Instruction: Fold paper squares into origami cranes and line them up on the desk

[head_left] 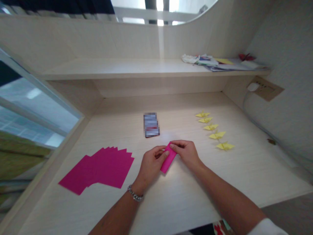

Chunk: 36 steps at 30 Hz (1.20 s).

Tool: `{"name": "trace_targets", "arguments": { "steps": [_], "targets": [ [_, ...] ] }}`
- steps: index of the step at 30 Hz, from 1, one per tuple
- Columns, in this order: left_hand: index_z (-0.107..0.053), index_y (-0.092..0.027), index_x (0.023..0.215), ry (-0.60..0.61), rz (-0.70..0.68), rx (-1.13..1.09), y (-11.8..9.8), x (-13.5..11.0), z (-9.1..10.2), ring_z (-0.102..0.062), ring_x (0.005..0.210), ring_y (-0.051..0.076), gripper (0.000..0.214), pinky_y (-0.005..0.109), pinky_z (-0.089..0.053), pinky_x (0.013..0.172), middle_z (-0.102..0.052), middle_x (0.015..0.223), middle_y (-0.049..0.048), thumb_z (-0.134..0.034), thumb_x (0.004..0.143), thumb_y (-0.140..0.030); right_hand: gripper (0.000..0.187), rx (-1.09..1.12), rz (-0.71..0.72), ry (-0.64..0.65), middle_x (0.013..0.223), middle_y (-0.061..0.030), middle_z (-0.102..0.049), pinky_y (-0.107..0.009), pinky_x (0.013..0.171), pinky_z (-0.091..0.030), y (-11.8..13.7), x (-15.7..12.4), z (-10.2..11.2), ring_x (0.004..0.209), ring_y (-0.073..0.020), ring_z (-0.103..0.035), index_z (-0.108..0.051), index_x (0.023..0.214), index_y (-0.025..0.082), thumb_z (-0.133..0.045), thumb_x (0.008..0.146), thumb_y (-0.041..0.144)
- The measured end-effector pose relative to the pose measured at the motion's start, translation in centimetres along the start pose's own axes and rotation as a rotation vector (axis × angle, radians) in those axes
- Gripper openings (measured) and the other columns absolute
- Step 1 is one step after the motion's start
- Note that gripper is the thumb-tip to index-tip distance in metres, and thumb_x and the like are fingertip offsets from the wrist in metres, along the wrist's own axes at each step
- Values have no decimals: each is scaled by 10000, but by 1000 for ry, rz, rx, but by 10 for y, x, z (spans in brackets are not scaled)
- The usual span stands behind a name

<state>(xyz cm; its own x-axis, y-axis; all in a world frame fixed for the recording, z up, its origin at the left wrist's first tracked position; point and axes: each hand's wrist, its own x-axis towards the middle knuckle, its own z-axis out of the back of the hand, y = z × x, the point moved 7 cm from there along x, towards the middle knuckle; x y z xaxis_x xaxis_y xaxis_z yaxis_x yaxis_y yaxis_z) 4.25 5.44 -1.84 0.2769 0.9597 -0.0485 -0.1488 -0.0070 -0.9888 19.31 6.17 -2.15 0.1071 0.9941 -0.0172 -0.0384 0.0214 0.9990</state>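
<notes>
Over the middle of the counter (195,209), your left hand (150,168) pinches the folded pink strip (168,163) at its left edge and your right hand (188,153) has its far end, fingers of both closed on it. Pink sheets (107,168) fanned to your left, five yellow cranes (211,127) lined up right, blurred flat item (151,125) just beyond the strip.
</notes>
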Motion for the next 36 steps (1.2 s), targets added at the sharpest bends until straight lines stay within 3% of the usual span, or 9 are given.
{"name": "trace_targets", "arguments": {
  "steps": [14,23,36],
  "targets": [
    [-659,-164,1071,3,-11,-28,-1,-1,-3,-670,846,209,313,320,-527,764,-713,997,95,-593,814,-331,261,-4,-36,17,822,-75,-736,-346,724,-512,-2,0,-2,743,-206,-667,-743,847,176,-723,647,343],
    [-639,-160,1108,-20,-11,2,-5,-2,-1,-679,810,209,352,298,-535,708,-726,947,89,-608,804,-336,262,26,-44,13,795,-72,-736,-338,703,-514,-2,0,-2,726,-206,-666,-743,829,166,-726,637,343],
    [-669,-189,1094,-40,-57,78,-13,-2,0,-653,949,222,309,350,-503,858,-700,1068,60,-571,825,-305,242,12,-52,24,788,-74,-734,-339,701,-506,-5,0,-3,712,-201,-661,-746,832,172,-711,653,331]
  ]
}}
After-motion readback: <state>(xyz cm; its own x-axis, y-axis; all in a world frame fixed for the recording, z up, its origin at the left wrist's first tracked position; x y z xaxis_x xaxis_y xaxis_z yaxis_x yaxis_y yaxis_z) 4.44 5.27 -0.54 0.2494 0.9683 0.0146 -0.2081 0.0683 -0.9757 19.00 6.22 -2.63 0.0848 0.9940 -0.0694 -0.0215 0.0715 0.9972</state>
